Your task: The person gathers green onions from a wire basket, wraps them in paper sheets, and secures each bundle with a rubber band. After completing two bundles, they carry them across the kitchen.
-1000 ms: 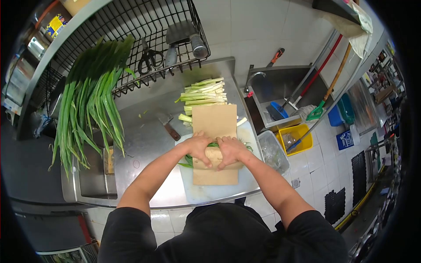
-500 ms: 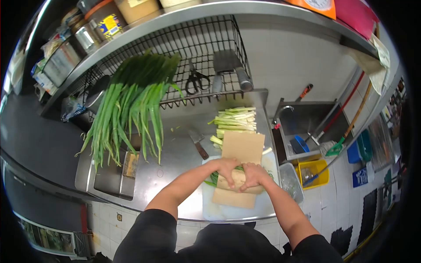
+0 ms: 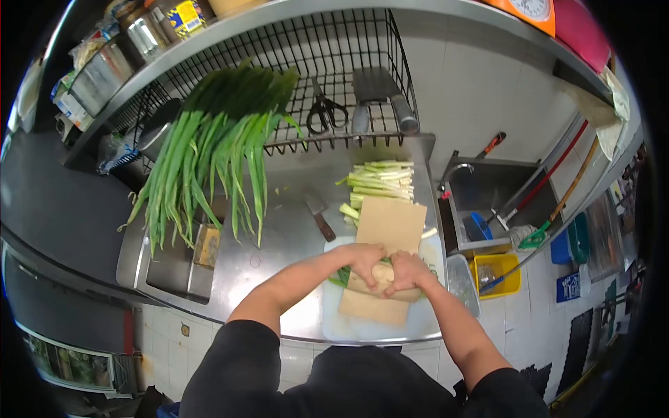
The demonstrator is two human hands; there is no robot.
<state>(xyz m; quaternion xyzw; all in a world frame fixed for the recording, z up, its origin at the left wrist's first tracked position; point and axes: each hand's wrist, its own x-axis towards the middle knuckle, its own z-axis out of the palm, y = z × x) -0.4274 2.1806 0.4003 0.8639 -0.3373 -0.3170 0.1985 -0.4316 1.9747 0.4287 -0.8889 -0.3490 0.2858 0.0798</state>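
My left hand [image 3: 367,262] and my right hand [image 3: 410,272] press side by side around a roll of brown paper [image 3: 391,221], fingers curled over its far side and thumbs on the near face. Green leaf ends [image 3: 340,277] poke out of the roll's left side, and the rest of the bundle is hidden inside. One flat length of paper stretches away beyond my hands; another lies on the near side. Beneath is a pale cutting board [image 3: 333,322]. Cut whitish-green scallion stalks [image 3: 382,180] lie just past the paper.
A knife with a brown handle [image 3: 324,226] lies left of the board. Long scallion greens [image 3: 237,160] hang from a wire rack [image 3: 334,56] holding scissors [image 3: 325,115]. A clear tub [image 3: 461,285] and yellow bucket [image 3: 496,275] stand right, below a sink [image 3: 495,188].
My hands stay around the paper roll, with the thumbs shifted slightly and more brown paper showing between them. The whole view has moved a little.
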